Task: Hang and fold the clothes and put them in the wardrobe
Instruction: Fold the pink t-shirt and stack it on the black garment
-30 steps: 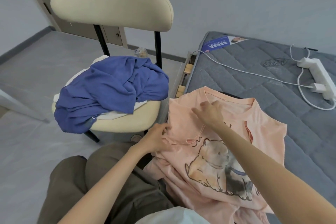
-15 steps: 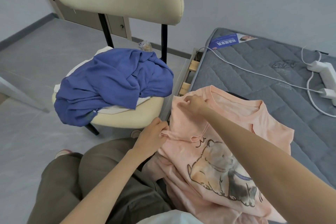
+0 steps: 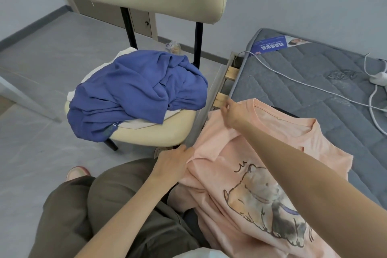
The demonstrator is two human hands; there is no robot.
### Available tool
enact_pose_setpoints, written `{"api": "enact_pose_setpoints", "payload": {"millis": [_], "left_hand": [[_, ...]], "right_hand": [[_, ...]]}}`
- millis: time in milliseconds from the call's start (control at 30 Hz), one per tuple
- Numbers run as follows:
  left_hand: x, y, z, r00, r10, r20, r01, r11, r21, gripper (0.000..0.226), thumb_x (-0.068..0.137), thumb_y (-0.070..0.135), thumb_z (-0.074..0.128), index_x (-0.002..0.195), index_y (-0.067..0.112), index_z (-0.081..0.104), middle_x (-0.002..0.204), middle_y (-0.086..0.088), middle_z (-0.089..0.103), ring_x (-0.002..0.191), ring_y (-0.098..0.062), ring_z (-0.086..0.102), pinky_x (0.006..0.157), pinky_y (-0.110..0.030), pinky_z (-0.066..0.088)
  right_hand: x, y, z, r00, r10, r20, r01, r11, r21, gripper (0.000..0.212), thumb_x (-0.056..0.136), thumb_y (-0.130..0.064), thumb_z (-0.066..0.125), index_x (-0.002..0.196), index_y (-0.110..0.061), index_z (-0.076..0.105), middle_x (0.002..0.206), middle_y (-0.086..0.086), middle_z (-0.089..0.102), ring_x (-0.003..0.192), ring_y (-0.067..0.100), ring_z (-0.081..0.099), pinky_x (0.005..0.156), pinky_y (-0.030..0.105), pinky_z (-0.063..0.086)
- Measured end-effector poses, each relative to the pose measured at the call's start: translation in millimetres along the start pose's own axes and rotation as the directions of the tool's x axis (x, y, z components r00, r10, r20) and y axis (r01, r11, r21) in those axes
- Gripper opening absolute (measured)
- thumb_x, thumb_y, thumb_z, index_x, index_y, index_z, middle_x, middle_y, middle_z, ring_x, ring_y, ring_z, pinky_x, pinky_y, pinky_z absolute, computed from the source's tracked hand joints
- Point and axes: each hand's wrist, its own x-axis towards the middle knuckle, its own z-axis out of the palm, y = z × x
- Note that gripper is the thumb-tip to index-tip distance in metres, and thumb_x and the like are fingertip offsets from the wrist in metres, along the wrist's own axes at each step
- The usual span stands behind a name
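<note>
A pink T-shirt [image 3: 278, 153] with a printed cat lies spread over the near corner of the grey mattress [image 3: 293, 77] and my lap. My left hand [image 3: 171, 163] pinches the shirt's left edge near the bed frame. My right hand [image 3: 232, 113] grips the fabric at the shirt's far left corner, by the shoulder. A crumpled blue garment [image 3: 136, 92] lies on the cream chair [image 3: 146, 134] over some white cloth.
A white cable [image 3: 303, 84] runs across the mattress to a power strip [image 3: 379, 76] at the right edge. Wooden bed slats [image 3: 222, 98] show between chair and mattress. Brown cabinet doors [image 3: 140, 23] stand behind the chair. Grey floor lies to the left.
My right hand has slid left and away along the pink shirt to its far left corner. My left hand kept its hold on the edge. The view tilted down a little.
</note>
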Motion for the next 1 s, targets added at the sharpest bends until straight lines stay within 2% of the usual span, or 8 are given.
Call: {"api": "enact_pose_setpoints", "payload": {"millis": [67, 200, 367, 567, 767, 833, 933, 1000], "left_hand": [[-6.4, -0.3, 2.0, 0.993, 0.024, 0.112, -0.026, 1.000, 0.012, 0.032, 0.062, 0.015, 0.077, 0.082, 0.015, 0.053, 0.076, 0.001, 0.050, 0.055, -0.015, 0.050, 0.039, -0.020, 0.012], [-2.3, 5.6, 4.5, 0.967, -0.052, 0.251, 0.061, 0.998, -0.028, 0.023, 0.089, 0.023, 0.046, 0.110, 0.014, 0.041, 0.110, -0.002, 0.044, 0.094, -0.020, 0.048, 0.064, -0.029, 0.036], [19.3, 21.1, 14.1, 0.963, -0.052, 0.264, 0.115, 0.967, -0.227, 0.041, 0.092, 0.024, 0.046, 0.131, 0.017, 0.036, 0.121, -0.003, 0.046, 0.104, -0.022, 0.050, 0.078, -0.035, 0.046], [27.8, 31.6, 19.0, 0.997, -0.047, 0.066, 0.063, 0.958, -0.279, 0.015, 0.097, 0.027, 0.047, 0.105, 0.015, 0.052, 0.101, 0.000, 0.054, 0.093, -0.018, 0.052, 0.072, -0.027, 0.040], [23.9, 28.2, 21.7, 0.994, 0.075, 0.085, -0.040, 0.933, -0.359, 0.020, 0.096, 0.030, 0.047, 0.098, 0.013, 0.057, 0.090, 0.004, 0.054, 0.084, -0.013, 0.044, 0.072, -0.027, 0.032], [25.7, 30.8, 22.7, 0.984, 0.042, 0.172, 0.030, 0.918, -0.396, 0.025, 0.093, 0.038, 0.053, 0.091, 0.016, 0.062, 0.086, 0.007, 0.056, 0.083, -0.012, 0.047, 0.074, -0.029, 0.037], [27.9, 33.4, 21.4, 0.952, -0.102, 0.287, 0.276, 0.688, -0.671, 0.026, 0.093, 0.035, 0.054, 0.073, 0.020, 0.063, 0.081, 0.005, 0.057, 0.075, -0.005, 0.049, 0.071, -0.021, 0.038], [30.6, 30.0, 25.8, 0.925, -0.225, 0.306, 0.379, 0.609, -0.697, 0.018, 0.096, 0.025, 0.048, 0.088, 0.018, 0.063, 0.098, -0.003, 0.055, 0.087, -0.010, 0.050, 0.074, -0.013, 0.037]], "right_hand": [[-1.3, 5.1, 1.1, 1.000, -0.016, 0.021, 0.016, 1.000, -0.015, 0.035, 0.101, -0.035, 0.037, 0.112, -0.005, 0.051, 0.100, 0.016, 0.063, 0.086, 0.030, 0.055, 0.074, 0.035, 0.039], [-6.8, 12.7, -2.3, 0.993, -0.024, 0.119, 0.015, 0.997, 0.074, 0.055, 0.092, -0.055, 0.048, 0.062, -0.010, 0.049, 0.058, 0.004, 0.050, 0.062, 0.021, 0.050, 0.058, 0.031, 0.036], [-14.7, 21.8, -5.6, 0.979, -0.017, 0.202, -0.014, 0.988, 0.151, 0.037, 0.097, -0.034, 0.050, 0.082, -0.003, 0.063, 0.083, 0.012, 0.064, 0.079, 0.023, 0.055, 0.075, 0.033, 0.042], [-29.6, 19.3, -13.9, 0.972, 0.063, 0.226, -0.150, 0.907, 0.394, 0.023, 0.100, -0.023, 0.040, 0.089, -0.006, 0.052, 0.070, 0.010, 0.061, 0.064, 0.021, 0.060, 0.063, 0.030, 0.053], [-51.4, 42.2, -16.2, 0.986, 0.099, 0.135, -0.123, 0.975, 0.184, 0.016, 0.092, -0.016, 0.042, 0.084, -0.009, 0.054, 0.074, 0.010, 0.067, 0.062, 0.028, 0.065, 0.060, 0.034, 0.055], [-56.0, 45.2, -11.3, 0.996, 0.063, 0.065, -0.062, 0.998, -0.011, 0.016, 0.091, -0.018, 0.045, 0.087, -0.008, 0.057, 0.081, 0.011, 0.065, 0.070, 0.028, 0.061, 0.062, 0.031, 0.047], [-59.8, 45.9, -3.4, 0.999, -0.013, -0.041, 0.008, 0.991, -0.133, 0.013, 0.088, -0.016, 0.050, 0.093, -0.006, 0.057, 0.086, 0.011, 0.060, 0.078, 0.025, 0.051, 0.066, 0.033, 0.039], [-59.9, 46.9, 0.5, 0.992, -0.058, -0.114, 0.043, 0.990, -0.132, 0.009, 0.086, -0.017, 0.051, 0.090, -0.009, 0.050, 0.084, 0.011, 0.058, 0.079, 0.027, 0.053, 0.068, 0.039, 0.045]]}}
